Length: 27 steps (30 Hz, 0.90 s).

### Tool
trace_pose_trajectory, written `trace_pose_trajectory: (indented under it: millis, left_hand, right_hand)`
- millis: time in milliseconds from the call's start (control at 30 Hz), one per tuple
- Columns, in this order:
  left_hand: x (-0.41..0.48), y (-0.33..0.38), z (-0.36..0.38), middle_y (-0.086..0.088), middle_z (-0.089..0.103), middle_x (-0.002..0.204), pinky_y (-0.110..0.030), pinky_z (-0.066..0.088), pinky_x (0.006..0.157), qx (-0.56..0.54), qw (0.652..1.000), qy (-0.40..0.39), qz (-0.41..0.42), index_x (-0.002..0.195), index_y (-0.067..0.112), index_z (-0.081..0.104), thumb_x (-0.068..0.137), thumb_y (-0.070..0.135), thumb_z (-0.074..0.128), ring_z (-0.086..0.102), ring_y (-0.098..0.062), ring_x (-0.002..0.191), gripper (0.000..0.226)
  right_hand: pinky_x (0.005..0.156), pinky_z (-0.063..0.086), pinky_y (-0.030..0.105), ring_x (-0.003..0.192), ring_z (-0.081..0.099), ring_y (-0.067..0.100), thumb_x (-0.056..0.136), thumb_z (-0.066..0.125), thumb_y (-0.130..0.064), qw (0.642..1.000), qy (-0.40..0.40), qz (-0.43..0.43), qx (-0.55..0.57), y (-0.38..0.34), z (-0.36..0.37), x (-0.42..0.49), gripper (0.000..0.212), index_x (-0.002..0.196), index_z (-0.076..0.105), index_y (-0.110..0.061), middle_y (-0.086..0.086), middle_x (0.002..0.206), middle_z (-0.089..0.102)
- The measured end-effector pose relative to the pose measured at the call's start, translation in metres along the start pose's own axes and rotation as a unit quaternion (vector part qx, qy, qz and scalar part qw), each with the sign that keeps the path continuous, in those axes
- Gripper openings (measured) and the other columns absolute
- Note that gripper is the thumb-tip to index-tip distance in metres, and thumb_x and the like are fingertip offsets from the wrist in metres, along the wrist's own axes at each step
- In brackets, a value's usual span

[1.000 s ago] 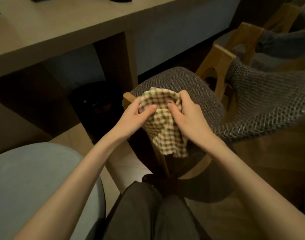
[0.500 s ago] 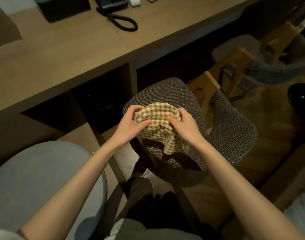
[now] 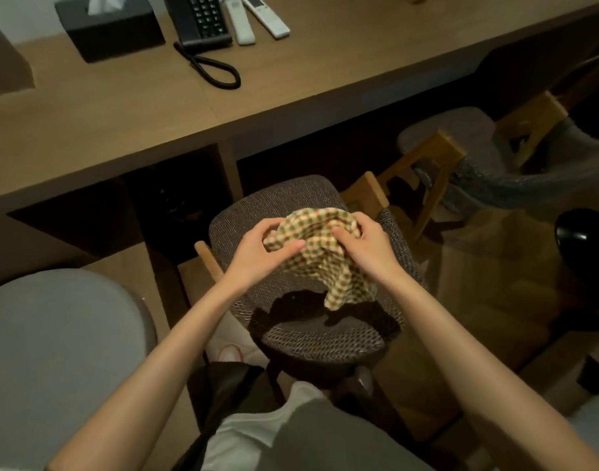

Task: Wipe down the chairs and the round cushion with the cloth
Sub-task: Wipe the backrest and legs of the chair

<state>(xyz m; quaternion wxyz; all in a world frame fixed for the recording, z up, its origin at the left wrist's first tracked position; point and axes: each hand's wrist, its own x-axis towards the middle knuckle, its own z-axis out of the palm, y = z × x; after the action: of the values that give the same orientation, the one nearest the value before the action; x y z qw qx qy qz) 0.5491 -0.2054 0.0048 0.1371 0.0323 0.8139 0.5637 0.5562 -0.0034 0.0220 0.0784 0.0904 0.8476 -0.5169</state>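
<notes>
A checked yellow-green cloth (image 3: 320, 253) hangs bunched between both hands above the brown woven seat of the near chair (image 3: 264, 212). My left hand (image 3: 262, 254) pinches its left edge and my right hand (image 3: 362, 246) grips its right side; a loose corner dangles toward the chair's back rest (image 3: 318, 341). A second chair (image 3: 468, 137) of the same kind stands at the right under the desk. The round grey cushion (image 3: 53, 351) lies at the lower left.
A long wooden desk (image 3: 121, 124) runs across the top, carrying a black tissue box (image 3: 111, 27), a black phone (image 3: 199, 18) with coiled cord and two white remotes (image 3: 253, 18). A dark round object (image 3: 587, 236) sits at the right on the wooden floor.
The view has risen and pulled back, bringing the desk top and the second chair into sight. Both hands keep holding the cloth over the near chair and have shifted little.
</notes>
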Motion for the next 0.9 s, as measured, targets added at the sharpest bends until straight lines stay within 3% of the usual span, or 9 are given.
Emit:
trace_pose_trajectory:
  millis: [200,367,500,600,667,767,833,900]
  left_hand:
    - [-0.003,0.045,0.097,0.012,0.060,0.108,-0.009,0.048,0.078,-0.009,0.998,0.068,-0.003,0.117,0.020,0.060,0.087,0.026,0.067,0.056,0.001,0.099,0.031]
    - [-0.009,0.061,0.147,0.003,0.059,0.123,-0.009,0.043,0.088,-0.002,0.996,0.078,-0.032,0.128,0.013,0.056,0.092,0.029,0.061,0.054,-0.007,0.112,0.040]
    - [-0.015,0.052,0.172,0.001,0.051,0.137,-0.024,0.037,0.097,0.093,0.992,0.041,-0.076,0.136,0.017,0.047,0.093,0.038,0.055,0.046,-0.008,0.122,0.049]
    - [-0.029,0.043,0.190,-0.001,0.047,0.142,-0.028,0.038,0.103,0.118,0.987,-0.046,-0.098,0.140,0.018,0.042,0.087,0.056,0.052,0.045,-0.015,0.128,0.066]
    - [-0.042,0.036,0.201,-0.001,0.046,0.144,-0.034,0.039,0.106,0.172,0.970,-0.127,-0.113,0.143,0.021,0.038,0.076,0.073,0.051,0.044,-0.018,0.130,0.086]
    - [-0.064,0.022,0.216,-0.001,0.032,0.152,-0.048,0.032,0.109,0.340,0.908,-0.213,-0.119,0.149,0.034,0.019,0.067,0.080,0.057,0.033,-0.028,0.136,0.102]
    - [-0.080,0.007,0.224,-0.004,0.024,0.155,-0.054,0.027,0.111,0.429,0.878,-0.193,-0.089,0.150,0.040,0.004,0.076,0.062,0.065,0.028,-0.032,0.138,0.098]
    - [-0.093,-0.010,0.222,-0.006,0.027,0.154,-0.056,0.023,0.112,0.482,0.862,-0.136,-0.078,0.149,0.042,-0.003,0.086,0.038,0.064,0.030,-0.031,0.138,0.092]
  right_hand:
    - [0.071,0.051,0.022,0.084,0.060,-0.002,0.094,0.055,-0.031,0.999,-0.044,-0.014,-0.024,0.051,-0.099,-0.003,0.003,0.096,0.057,-0.030,-0.014,0.092,0.063]
    - [0.067,0.044,0.014,0.086,0.055,-0.006,0.095,0.053,-0.029,0.997,-0.044,-0.032,-0.058,0.072,-0.154,-0.008,0.011,0.106,0.054,-0.026,-0.020,0.093,0.058]
    - [0.078,0.046,0.027,0.101,0.052,0.012,0.097,0.048,-0.023,0.995,-0.030,-0.049,-0.086,0.090,-0.168,-0.009,0.017,0.114,0.054,-0.020,-0.008,0.099,0.058]
    - [0.086,0.034,0.036,0.100,0.036,0.018,0.094,0.043,-0.012,0.968,-0.104,-0.076,-0.213,0.108,-0.168,-0.011,0.032,0.124,0.047,-0.023,-0.010,0.102,0.052]
    - [0.093,0.028,0.039,0.108,0.032,0.023,0.087,0.048,-0.010,0.924,-0.207,-0.072,-0.313,0.122,-0.168,-0.014,0.050,0.134,0.040,-0.026,-0.001,0.128,0.048]
    - [0.109,0.023,0.047,0.131,0.024,0.032,0.079,0.064,-0.014,0.853,-0.336,-0.044,-0.397,0.147,-0.162,-0.021,0.078,0.144,0.026,-0.036,-0.001,0.150,0.029]
    - [0.110,0.023,0.049,0.133,0.020,0.034,0.078,0.072,-0.020,0.840,-0.348,-0.038,-0.414,0.160,-0.150,-0.027,0.085,0.145,0.023,-0.039,-0.002,0.154,0.019]
    - [0.110,0.025,0.046,0.134,0.018,0.035,0.078,0.075,-0.027,0.861,-0.304,-0.046,-0.406,0.169,-0.133,-0.031,0.083,0.145,0.027,-0.037,0.001,0.154,0.017]
